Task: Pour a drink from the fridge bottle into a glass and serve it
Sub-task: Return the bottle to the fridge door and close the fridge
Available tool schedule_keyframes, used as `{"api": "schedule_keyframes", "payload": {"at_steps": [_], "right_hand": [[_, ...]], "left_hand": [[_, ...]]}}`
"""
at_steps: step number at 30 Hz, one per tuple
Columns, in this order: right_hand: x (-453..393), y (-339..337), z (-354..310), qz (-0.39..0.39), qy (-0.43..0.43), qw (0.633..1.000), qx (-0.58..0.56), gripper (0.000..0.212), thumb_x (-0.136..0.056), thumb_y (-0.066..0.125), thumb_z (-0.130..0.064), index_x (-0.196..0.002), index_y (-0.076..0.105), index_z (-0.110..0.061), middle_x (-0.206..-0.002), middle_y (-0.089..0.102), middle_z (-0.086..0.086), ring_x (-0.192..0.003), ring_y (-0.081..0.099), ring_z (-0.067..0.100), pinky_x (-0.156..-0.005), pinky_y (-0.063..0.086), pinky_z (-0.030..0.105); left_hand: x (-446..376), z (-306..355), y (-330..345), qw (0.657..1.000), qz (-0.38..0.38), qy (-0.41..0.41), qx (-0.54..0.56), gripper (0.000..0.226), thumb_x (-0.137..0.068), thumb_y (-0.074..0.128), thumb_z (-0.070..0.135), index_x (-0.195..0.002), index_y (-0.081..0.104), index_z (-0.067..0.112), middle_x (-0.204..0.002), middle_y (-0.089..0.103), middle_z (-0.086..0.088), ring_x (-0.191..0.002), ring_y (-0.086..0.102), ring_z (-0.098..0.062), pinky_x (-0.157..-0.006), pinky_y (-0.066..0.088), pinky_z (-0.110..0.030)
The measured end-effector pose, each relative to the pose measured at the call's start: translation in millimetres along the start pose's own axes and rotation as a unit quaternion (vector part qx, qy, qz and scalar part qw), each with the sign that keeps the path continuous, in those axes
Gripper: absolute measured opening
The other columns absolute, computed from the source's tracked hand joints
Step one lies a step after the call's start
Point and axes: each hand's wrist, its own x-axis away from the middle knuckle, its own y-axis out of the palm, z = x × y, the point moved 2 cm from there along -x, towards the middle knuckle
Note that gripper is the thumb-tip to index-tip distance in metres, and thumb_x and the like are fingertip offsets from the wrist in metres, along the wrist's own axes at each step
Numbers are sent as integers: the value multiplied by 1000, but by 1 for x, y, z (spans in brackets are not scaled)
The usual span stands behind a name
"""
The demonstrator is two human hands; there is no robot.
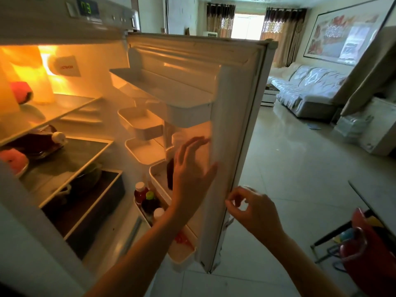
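The fridge door [233, 133] stands wide open. A tall bottle [170, 174] with dark liquid and a white cap stands in a door shelf [155, 176]. My left hand [190, 170] is spread open right in front of that bottle, fingers apart, holding nothing. My right hand [255, 209] hovers at the door's outer edge with fingers loosely curled and empty. In the lower door shelf stand a red bottle with a white cap [140, 192] and a dark bottle with a green cap [150, 202]. No glass is in view.
Fridge shelves [70, 155] on the left hold a dark bottle lying down [38, 142] and pink and red items. A red bag [372, 254] hangs on a rack at lower right. Tiled floor leads to a sofa [308, 86] beyond.
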Motion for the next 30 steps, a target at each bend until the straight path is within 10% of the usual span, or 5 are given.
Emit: {"api": "schedule_keyframes", "payload": {"at_steps": [8, 10, 18, 25, 30], "right_hand": [[0, 10, 40, -72, 9, 990, -123, 95, -69, 80, -29, -141, 17, -30, -129, 46, 1, -101, 54, 8, -76, 46, 15], [1, 17, 41, -93, -16, 988, -123, 97, -70, 77, -36, -142, 12, -34, -131, 48, 1, -101, 55, 6, -75, 46, 13], [4, 27, 21, -95, -122, 973, -170, 92, -68, 71, -41, -140, 12, -37, -109, 53, -12, -85, 55, -10, -71, 40, -3], [17, 70, -18, -203, -227, 939, -161, 91, -77, 57, -49, -142, -6, -46, -125, 47, -12, -97, 55, 2, -82, 48, 16], [25, 114, -47, -272, -278, 916, -95, 77, -84, 55, -42, -144, 7, -36, -132, 52, -6, -117, 51, 11, -97, 45, 32]], "left_hand": [[6, 30, 33, 996, -28, -76, 43, 87, -70, 80, 28, -138, 26, 22, -144, 35, -13, -132, 35, -17, -105, 32, -11], [6, 34, 28, 994, -7, -94, 53, 81, -71, 79, 30, -135, 36, 8, -132, 50, -17, -120, 52, -26, -98, 48, -32], [11, 42, -12, 994, 26, -108, -25, 82, -72, 76, 41, -136, 34, 13, -127, 55, -5, -110, 60, -17, -87, 55, -40], [32, 39, -71, 980, 54, -120, -149, 78, -82, 60, 56, -146, 19, 38, -147, 38, 5, -134, 40, -15, -99, 46, -49], [43, 33, -117, 964, 88, -132, -211, 69, -90, 53, 43, -148, 19, 25, -120, 58, 4, -105, 59, -9, -86, 54, -42]]}}
